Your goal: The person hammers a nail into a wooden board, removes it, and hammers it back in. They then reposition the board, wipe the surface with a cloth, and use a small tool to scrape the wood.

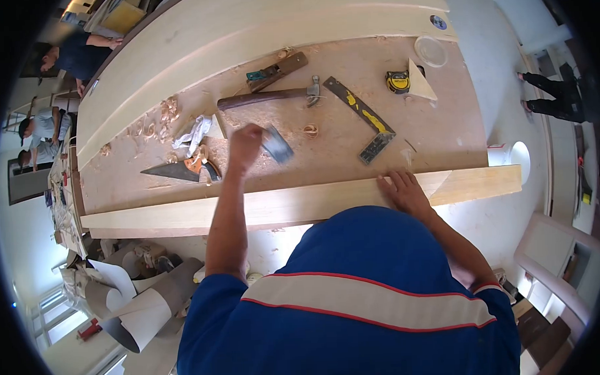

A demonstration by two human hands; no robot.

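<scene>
My left hand (246, 148) is raised over the worktable with its fingers closed. At its fingertips is a flat grey-blue piece (278, 146), smeared by motion, whose kind I cannot make out. On the long pale wooden board (300, 202) along the near edge, my right hand (406, 189) lies flat with fingers spread. A claw hammer (267, 99) and a hand plane (277, 72) lie beyond my left hand. Left of that hand are a crumpled white cloth (194, 134) and a small saw with an orange handle (180, 170).
A worn try square (370, 122) and a yellow-black tape measure (397, 82) lie to the right, beside a pale triangular offcut (420, 81). Wood shavings (169, 109) are scattered about. A wide pale panel (242, 37) spans the far side. Other people stand at left and right.
</scene>
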